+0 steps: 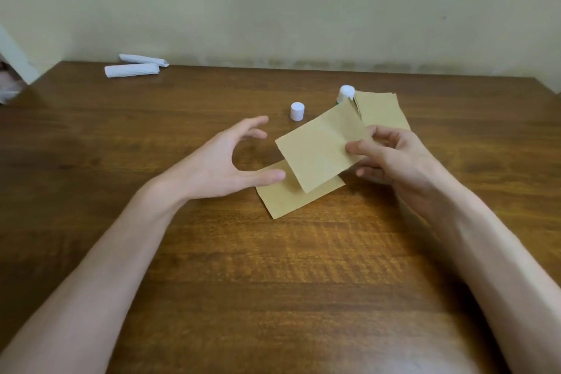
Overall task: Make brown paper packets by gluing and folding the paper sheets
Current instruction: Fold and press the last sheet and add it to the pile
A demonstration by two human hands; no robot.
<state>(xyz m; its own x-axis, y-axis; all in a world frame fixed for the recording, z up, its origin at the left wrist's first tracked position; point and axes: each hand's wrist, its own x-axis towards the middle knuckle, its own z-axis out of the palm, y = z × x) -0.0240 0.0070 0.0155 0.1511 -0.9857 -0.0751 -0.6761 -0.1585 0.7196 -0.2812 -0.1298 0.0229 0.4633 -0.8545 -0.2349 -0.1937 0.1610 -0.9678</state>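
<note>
My right hand (394,161) pinches the right edge of a brown paper sheet (318,149) and holds it tilted above the table. Under it a second brown sheet (288,197) lies flat on the wood. My left hand (224,164) hovers just left of both, fingers spread, thumb tip close to the flat sheet's left edge. A stack of more brown sheets (382,112) lies behind my right hand. A glue stick (345,94) with a white top stands behind the lifted sheet, partly hidden by it. Its white cap (297,111) stands apart to the left.
The brown wooden table (273,282) runs up to a pale wall. Two white folded paper rolls (133,65) lie at the far left near the wall. Some pale objects sit past the table's left edge (12,82).
</note>
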